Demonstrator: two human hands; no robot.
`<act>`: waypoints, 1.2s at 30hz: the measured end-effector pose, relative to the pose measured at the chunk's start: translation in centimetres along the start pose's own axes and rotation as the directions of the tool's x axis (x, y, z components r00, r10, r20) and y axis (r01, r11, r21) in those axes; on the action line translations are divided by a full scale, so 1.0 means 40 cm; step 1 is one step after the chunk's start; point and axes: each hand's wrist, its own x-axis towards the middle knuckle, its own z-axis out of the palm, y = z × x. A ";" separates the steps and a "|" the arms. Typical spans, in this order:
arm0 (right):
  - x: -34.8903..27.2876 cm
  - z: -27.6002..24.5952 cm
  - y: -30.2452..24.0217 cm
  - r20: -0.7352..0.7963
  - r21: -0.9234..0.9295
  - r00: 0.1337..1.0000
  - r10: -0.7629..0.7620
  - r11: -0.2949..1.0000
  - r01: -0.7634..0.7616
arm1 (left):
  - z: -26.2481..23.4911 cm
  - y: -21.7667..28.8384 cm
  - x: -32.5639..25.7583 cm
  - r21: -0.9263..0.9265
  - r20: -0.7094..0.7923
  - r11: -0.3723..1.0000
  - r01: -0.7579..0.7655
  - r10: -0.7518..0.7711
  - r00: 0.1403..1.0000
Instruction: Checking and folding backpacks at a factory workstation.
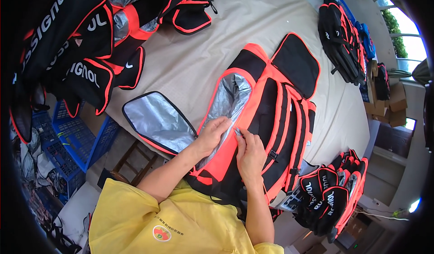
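A black and coral backpack (253, 113) lies on the cloth-covered table in front of me, its shoulder straps (285, 132) facing up. One side compartment is open, with silver lining (233, 91) showing inside. Its silver-lined flap (158, 120) is folded out to the left. My left hand (213, 135) pinches the edge of the opening, fingers closed on the coral side panel. Just right of it, my right hand (250, 156) is closed with thumb and fingertips together against the same panel. Something small and greyish shows at those fingertips, too small to name.
More black and coral bags are heaped at the far left (90, 55). Others stand at the far right (341, 41) and hang at the near right (327, 195). A blue plastic crate (86, 136) and a wooden stool (135, 159) stand beside the table (217, 28).
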 end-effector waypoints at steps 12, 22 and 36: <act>0.044 -0.044 0.006 0.031 -0.035 0.990 -0.140 0.989 0.141 | 0.011 0.015 -0.009 -0.126 0.076 0.992 0.030 -0.021 0.997; 0.052 -0.056 -0.012 0.087 -0.153 0.988 -0.128 0.978 0.140 | 0.006 0.014 -0.009 -0.070 0.071 0.998 0.002 0.003 0.997; 0.034 -0.023 0.018 0.038 0.103 0.999 -0.031 0.994 0.027 | -0.001 0.009 -0.005 -0.024 0.083 1.000 -0.007 0.009 0.997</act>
